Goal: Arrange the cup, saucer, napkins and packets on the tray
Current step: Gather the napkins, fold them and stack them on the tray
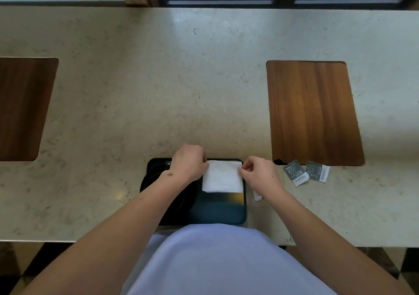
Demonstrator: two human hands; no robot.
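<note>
A white napkin [222, 176] is pinched at its two far corners, the left hand [188, 163] closed on the far-left corner and the right hand [257, 173] nipping the right edge between thumb and forefinger, over the black tray [223, 213] at the near edge of a stone counter [158, 79]. The napkin is laid flat in the tray's far-right quarter, its far edge run close along the tray's far rim and its right edge just inside the right rim; the near-right part of the tray is left bare. A dark round shape, judged to be the saucer [158, 181], is seen on the tray's left half, largely hidden under the left forearm; no cup can be made out.

Two grey packets [306, 172] are lying on the counter to the right of the tray, just in front of a wooden inlay [313, 111], side by side and well apart from the napkin. They are nearer to the right hand, and open counter lies between. A scrap of white paper [257, 195] is glimpsed beneath the right wrist, beside the tray. The packets are judged the likely next pick, to be carried leftward over the tray's low right rim.
</note>
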